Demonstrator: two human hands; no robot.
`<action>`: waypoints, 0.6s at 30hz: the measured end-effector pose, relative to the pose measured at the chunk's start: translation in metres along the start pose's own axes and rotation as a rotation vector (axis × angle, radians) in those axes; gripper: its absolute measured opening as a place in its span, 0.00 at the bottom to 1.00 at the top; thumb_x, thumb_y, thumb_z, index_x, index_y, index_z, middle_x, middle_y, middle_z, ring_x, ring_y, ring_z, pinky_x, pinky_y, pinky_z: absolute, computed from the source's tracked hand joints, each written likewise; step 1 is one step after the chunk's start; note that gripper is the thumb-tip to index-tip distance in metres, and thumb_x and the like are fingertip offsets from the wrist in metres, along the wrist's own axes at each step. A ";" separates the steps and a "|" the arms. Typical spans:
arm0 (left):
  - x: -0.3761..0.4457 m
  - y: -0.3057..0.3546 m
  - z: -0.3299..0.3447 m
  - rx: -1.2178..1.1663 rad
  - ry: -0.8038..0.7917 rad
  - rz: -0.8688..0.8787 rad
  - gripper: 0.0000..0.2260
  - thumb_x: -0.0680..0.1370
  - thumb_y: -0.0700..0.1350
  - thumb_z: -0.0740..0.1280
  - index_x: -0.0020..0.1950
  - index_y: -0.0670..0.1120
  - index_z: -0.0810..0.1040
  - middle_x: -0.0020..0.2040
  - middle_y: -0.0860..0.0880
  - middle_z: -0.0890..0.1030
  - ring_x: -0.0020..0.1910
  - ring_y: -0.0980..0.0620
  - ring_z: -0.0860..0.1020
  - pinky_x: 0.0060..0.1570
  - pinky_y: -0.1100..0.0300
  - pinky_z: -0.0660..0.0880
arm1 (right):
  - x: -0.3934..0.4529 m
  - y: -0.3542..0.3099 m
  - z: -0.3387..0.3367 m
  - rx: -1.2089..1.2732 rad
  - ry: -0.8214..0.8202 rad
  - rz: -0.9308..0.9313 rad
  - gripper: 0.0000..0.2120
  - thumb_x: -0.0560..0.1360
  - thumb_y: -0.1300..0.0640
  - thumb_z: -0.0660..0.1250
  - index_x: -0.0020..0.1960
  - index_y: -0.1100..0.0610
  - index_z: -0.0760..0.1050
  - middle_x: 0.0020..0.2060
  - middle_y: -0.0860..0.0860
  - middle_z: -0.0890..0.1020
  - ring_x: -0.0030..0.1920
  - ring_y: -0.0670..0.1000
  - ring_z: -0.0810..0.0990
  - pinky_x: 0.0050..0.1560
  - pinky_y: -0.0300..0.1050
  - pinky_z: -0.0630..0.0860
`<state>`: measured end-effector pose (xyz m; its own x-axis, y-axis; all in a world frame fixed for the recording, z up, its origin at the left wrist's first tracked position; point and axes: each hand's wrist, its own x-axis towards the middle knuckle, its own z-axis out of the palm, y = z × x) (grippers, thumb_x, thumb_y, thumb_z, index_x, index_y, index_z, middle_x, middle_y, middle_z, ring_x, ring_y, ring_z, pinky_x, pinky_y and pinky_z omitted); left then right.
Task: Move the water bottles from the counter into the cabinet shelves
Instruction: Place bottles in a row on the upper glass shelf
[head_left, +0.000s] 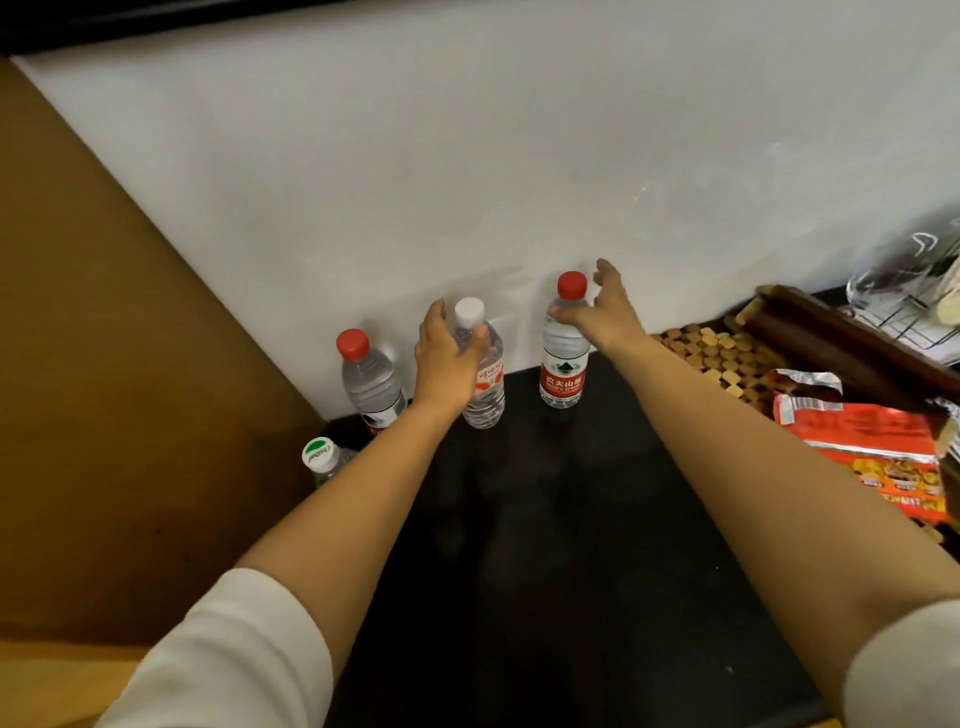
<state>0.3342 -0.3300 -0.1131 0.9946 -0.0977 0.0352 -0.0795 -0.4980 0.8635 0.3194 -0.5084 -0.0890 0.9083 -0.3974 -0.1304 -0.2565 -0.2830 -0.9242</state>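
on the black counter (571, 519), up against the white wall (467, 156), four clear plastic water bottles stand upright. the person's left hand (447, 358) is wrapped round the shoulder of the white-capped clear bottle with the red and white label (485, 384), thumb on its right side and fingers curled behind, just below the cap; the bottle's base seems to sit on the counter, though i cannot tell for sure. the right hand (602, 312) is spread wide by the red-capped clear bottle with the red label (563, 358), the thumb touching its shoulder and the fingers splayed and raised past the cap, not closed round it. left of the held bottle, partly behind the left wrist, stands a second red-capped clear bottle (370, 379), close to the wall. nearer the corner, beside the brown wooden panel (104, 364), a green and white capped clear bottle (319, 460) shows only its top, the rest hidden by the left forearm. off to the right lie a mat of small tan wooden beads (727, 358), a dark brown wooden roll (831, 343), an opened red and orange foil snack bag (872, 457), and a wire rack holding clear glassware (914, 291). both arms wear pushed-up white sleeves (228, 660).
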 end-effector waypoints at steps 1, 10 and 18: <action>0.005 0.000 0.000 -0.011 -0.026 -0.004 0.26 0.78 0.48 0.63 0.73 0.42 0.59 0.72 0.42 0.65 0.71 0.43 0.64 0.70 0.46 0.63 | 0.002 -0.001 0.002 -0.004 -0.067 -0.006 0.43 0.71 0.63 0.70 0.76 0.52 0.46 0.73 0.56 0.60 0.72 0.59 0.62 0.70 0.53 0.62; 0.014 -0.005 0.015 -0.045 -0.144 -0.101 0.19 0.79 0.45 0.61 0.68 0.45 0.59 0.60 0.47 0.70 0.63 0.44 0.70 0.61 0.54 0.68 | 0.010 0.006 -0.003 -0.259 -0.113 -0.135 0.19 0.74 0.57 0.67 0.63 0.60 0.69 0.59 0.59 0.75 0.60 0.58 0.74 0.63 0.49 0.70; -0.010 -0.006 0.011 0.125 -0.258 0.034 0.18 0.80 0.43 0.60 0.66 0.43 0.58 0.59 0.45 0.70 0.58 0.47 0.71 0.56 0.56 0.67 | -0.024 0.025 -0.005 -0.350 -0.175 -0.191 0.20 0.76 0.53 0.65 0.63 0.57 0.63 0.59 0.57 0.76 0.58 0.58 0.75 0.61 0.55 0.71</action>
<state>0.3243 -0.3355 -0.1242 0.9426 -0.3242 -0.0796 -0.1363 -0.5914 0.7948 0.2896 -0.5101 -0.1073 0.9850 -0.1635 -0.0555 -0.1474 -0.6284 -0.7638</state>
